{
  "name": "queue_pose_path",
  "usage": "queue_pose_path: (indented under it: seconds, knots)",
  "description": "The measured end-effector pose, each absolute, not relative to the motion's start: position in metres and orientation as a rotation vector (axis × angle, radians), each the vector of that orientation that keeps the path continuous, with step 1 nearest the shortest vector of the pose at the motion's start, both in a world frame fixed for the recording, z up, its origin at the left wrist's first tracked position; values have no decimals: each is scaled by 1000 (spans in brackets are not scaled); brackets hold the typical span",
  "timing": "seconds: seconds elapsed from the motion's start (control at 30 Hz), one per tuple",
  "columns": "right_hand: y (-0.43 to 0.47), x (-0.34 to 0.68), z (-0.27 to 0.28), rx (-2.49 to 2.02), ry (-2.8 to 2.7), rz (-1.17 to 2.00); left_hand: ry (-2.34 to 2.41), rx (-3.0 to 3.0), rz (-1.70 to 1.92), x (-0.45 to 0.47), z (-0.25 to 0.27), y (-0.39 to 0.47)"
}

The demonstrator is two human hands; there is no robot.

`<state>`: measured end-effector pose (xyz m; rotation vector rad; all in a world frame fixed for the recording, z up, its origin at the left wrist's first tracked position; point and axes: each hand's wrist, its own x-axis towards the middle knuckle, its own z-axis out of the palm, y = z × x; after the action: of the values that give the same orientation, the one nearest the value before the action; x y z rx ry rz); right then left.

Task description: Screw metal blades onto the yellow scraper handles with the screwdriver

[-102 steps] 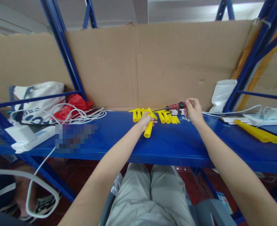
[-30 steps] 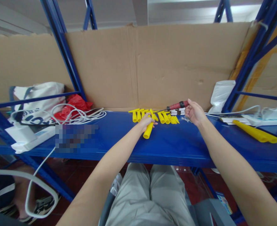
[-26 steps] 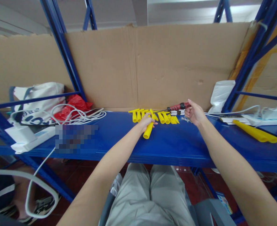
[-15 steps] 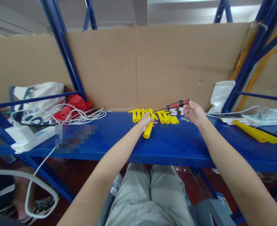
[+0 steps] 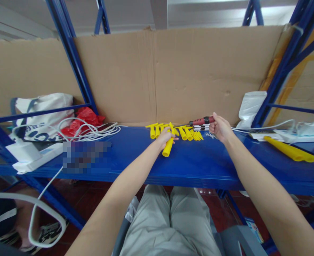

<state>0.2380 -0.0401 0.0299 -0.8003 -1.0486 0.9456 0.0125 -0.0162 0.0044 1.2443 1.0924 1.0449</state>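
Observation:
My left hand [image 5: 166,138] is closed around a yellow tube-shaped part [image 5: 168,148], whose round open end points toward me. At the far end of that part rests the thin shaft of a screwdriver with a red and black handle [image 5: 198,122]. My right hand [image 5: 221,127] pinches the rear end of this handle, the screwdriver lying nearly level. Several yellow T-shaped parts [image 5: 182,133] lie to both sides of my left hand. Small yellow pointed pieces [image 5: 197,135] and tiny silvery bits, perhaps screws [image 5: 209,135], are near my right hand.
White-and-black slim items [image 5: 201,127] lie behind the screwdriver. Two long yellow tubes [image 5: 287,149] and a power strip [image 5: 292,136] are at right. Left are coiled white cables [image 5: 107,131], a red plastic bag [image 5: 86,119] and a fabric bag [image 5: 46,117]. Cardboard [image 5: 194,78] walls the back.
The screwdriver handle has tipped slightly lower at my right hand, and the fingers there have shifted a little. My left hand stays in place on the yellow part.

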Motion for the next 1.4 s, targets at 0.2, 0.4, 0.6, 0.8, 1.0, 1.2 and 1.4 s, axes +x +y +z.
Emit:
queue_pose_path:
  seconds: [0.2,0.4,0.6,0.8,1.0,1.2,1.4]
  knots:
    - [-45,236,33,-771,-1030,970,1092,1239,1043,13,5,-17]
    - [-40,239,29,-760,-1066,942,1098,1258,1040,14,5,-18]
    - [-35,242,28,-798,-1011,939,1094,1269,1040,14,5,-19]
    - [-37,241,28,-783,-1057,966,1089,1257,1061,14,5,-18]
    - [-43,239,32,-716,-1070,947,1082,1261,1067,14,5,-18]
    - [-37,240,28,-748,-1078,843,1092,1269,1062,14,5,-19]
    - [-33,241,26,-802,-1040,791,1092,1283,1056,14,4,-17]
